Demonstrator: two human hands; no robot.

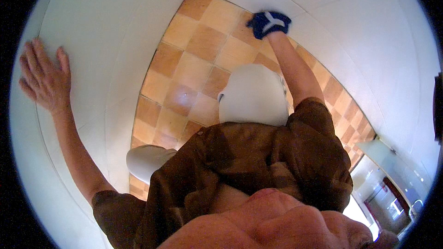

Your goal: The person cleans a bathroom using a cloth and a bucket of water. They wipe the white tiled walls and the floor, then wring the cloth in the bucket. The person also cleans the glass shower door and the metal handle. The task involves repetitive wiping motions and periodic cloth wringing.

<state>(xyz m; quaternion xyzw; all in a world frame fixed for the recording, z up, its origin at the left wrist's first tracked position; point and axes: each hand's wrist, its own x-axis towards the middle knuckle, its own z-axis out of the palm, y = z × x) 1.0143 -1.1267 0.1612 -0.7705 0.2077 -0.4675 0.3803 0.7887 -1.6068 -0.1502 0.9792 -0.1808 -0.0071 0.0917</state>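
Okay, left hand is flat against the left wall, palm in, fingers partly spread, thumb out to the side, nothing in its grasp. Right hand is at the far end, down where floor meets right wall. It's inside or behind a dark blue cover with a pale Y-shaped strip; glove or cloth, can't tell which. Fingers hidden and a bit blurred, so can't tell how far open it is or whether it grips anything. Cover sits right at the base of the wall, near the far corner.

Floor is brown and cream check tile, glare spot mid-left. Person is low over it: brown shirt, white trousers, one knee centre, one near left beside the left wall.

Near right, beyond a pale panel: dark red-brown framed unit, glassy front, reflections on it. Contents, if it's a container, too small to make out.
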